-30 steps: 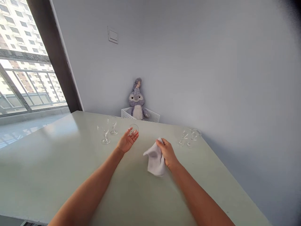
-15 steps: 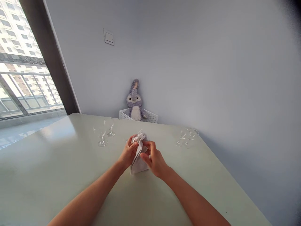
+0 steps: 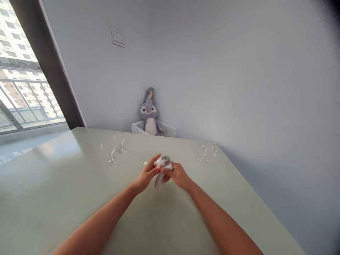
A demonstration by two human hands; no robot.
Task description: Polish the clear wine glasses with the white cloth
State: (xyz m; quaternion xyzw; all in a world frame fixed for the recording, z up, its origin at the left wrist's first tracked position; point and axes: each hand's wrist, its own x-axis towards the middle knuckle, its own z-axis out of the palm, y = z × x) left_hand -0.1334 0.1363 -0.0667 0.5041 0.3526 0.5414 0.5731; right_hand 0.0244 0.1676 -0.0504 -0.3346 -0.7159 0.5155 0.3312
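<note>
My left hand (image 3: 148, 174) is closed around a clear stemmed glass (image 3: 165, 158), which lies tilted on its side above the table. A small clear round part (image 3: 145, 163), which looks like the glass's foot, shows left of the fingers. My right hand (image 3: 177, 175) grips a white cloth (image 3: 160, 181) and presses it at the glass's bowl. Part of the cloth is bunched inside the glass, and a loose end hangs below the fingers. The stem is hidden by my left hand.
Two clear stemmed glasses (image 3: 112, 160) stand on the pale table (image 3: 148, 226) at left, and two more glasses (image 3: 204, 150) near its right edge. Behind the table, a plush rabbit (image 3: 151, 124) sits in a white basket (image 3: 170, 132) against the wall.
My right hand has gathered the cloth and closed on it; it hung long and loose before. The glass now shows more, and both hands have shifted slightly right.
</note>
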